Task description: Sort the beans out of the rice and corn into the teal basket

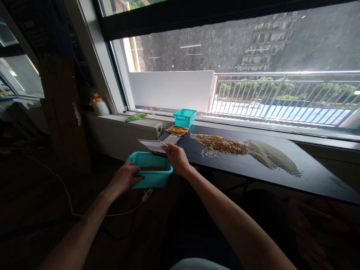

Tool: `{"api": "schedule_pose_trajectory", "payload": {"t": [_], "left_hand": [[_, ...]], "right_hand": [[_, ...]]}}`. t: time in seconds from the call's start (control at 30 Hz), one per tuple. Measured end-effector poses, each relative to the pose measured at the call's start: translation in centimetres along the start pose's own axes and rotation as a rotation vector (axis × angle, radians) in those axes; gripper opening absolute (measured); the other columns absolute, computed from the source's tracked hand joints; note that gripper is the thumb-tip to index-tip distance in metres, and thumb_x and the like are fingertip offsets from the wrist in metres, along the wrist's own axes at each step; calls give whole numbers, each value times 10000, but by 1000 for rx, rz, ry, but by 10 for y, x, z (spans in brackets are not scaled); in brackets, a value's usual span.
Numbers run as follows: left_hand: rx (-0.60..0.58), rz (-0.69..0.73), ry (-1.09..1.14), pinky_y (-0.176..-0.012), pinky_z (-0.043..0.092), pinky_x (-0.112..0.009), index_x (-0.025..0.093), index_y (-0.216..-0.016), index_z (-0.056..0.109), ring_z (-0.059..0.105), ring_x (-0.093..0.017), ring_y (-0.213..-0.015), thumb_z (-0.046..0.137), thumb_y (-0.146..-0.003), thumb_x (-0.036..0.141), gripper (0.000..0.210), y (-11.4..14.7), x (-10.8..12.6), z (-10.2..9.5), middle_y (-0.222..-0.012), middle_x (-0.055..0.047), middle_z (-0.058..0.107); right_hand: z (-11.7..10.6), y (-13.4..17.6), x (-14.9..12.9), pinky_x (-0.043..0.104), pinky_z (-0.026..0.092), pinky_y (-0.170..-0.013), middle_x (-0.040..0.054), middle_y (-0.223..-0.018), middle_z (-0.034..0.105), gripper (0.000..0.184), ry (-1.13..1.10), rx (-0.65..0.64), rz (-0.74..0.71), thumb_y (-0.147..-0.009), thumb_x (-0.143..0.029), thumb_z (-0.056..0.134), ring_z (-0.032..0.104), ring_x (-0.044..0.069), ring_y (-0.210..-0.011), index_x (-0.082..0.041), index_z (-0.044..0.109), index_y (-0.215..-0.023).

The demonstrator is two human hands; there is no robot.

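Note:
My left hand [128, 175] grips the near left side of a turquoise plastic bin [156, 180], held beyond the table's left end. Brownish grains [153, 168] lie in the bottom of the bin. Above its far rim, my right hand [177, 156] pinches a white striped card [152, 144] by its right end. On the dark table [270, 187], a pile of orange-yellow kernels [222, 144] that look like corn meets a heap of pale grains [271, 153]. A few white bits [209, 153] are scattered near the kernels.
A second turquoise bin [185, 119] stands by the window at the table's far left corner, behind an orange packet [177, 130]. A white radiator [126, 135] runs left of the table. A white cable [123, 214] with a plug crosses the floor.

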State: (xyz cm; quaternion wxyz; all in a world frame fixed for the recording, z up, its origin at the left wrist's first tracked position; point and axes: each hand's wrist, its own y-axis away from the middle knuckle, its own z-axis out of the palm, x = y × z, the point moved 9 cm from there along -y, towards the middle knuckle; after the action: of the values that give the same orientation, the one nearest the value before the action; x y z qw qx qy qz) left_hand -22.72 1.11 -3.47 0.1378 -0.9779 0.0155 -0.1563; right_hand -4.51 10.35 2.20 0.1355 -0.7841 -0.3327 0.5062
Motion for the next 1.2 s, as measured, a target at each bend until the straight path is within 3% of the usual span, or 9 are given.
{"api": "schedule_pose_trajectory", "payload": {"t": [0.27, 0.37, 0.43, 0.53, 0.7, 0.8, 0.93, 1.2], "left_hand": [[14, -8, 38, -679, 487, -316, 202, -638, 671, 623, -241, -758, 651, -746, 344, 180, 7, 3, -1, -811, -48, 581], [5, 7, 76, -706, 497, -332, 202, -638, 673, 622, -249, -781, 640, -754, 345, 187, 18, 9, 1, -831, -58, 600], [-10, 31, 110, -737, 502, -341, 204, -638, 675, 618, -263, -823, 657, -741, 350, 179, 26, 19, 5, -816, -61, 613], [-43, 76, 169, -788, 504, -334, 210, -649, 666, 608, -258, -879, 666, -764, 368, 196, 35, 44, 15, -830, -57, 627], [-162, 139, 353, -794, 511, -304, 201, -636, 624, 614, -225, -889, 677, -799, 338, 220, 34, 112, 40, -887, -46, 619], [-214, 214, 416, -831, 502, -310, 199, -620, 604, 604, -239, -945, 690, -781, 280, 201, 25, 153, 55, -857, -42, 625], [-244, 286, 430, -846, 498, -326, 196, -626, 606, 593, -246, -968, 697, -763, 221, 166, 12, 186, 74, -850, -46, 634], [-270, 357, 493, -850, 489, -344, 200, -614, 599, 574, -259, -1004, 692, -773, 195, 183, 6, 225, 88, -762, -37, 641]], "right_hand": [[1, 5, -8, 314, 512, -802, 41, -969, 771, 320, -42, -17, 8, -856, -147, 510, 694, 233, -889, -233, 749, -1050], [-18, 24, -13, 289, 521, -737, 8, -878, 772, 291, -64, -25, 4, -855, -188, 535, 693, 208, -799, -240, 752, -1042], [-48, 44, -11, 277, 523, -711, 8, -877, 769, 274, -72, 16, 22, -866, -226, 531, 689, 195, -777, -226, 751, -1029], [-116, 76, 0, 310, 533, -751, 28, -914, 766, 254, -58, 148, 64, -863, -304, 565, 689, 207, -810, -216, 747, -1016], [-244, 116, 38, 445, 524, -841, 57, -898, 751, 246, 35, 447, 162, -798, -392, 661, 675, 257, -856, -211, 740, -945], [-299, 129, 66, 482, 525, -819, 60, -796, 735, 306, 86, 570, 217, -735, -447, 718, 667, 263, -789, -187, 744, -894], [-333, 137, 96, 464, 536, -803, 64, -805, 741, 357, 107, 636, 253, -704, -493, 734, 677, 258, -784, -180, 745, -876], [-350, 141, 122, 439, 546, -810, 51, -798, 735, 346, 110, 647, 274, -693, -484, 759, 689, 260, -822, -183, 745, -863]]}}
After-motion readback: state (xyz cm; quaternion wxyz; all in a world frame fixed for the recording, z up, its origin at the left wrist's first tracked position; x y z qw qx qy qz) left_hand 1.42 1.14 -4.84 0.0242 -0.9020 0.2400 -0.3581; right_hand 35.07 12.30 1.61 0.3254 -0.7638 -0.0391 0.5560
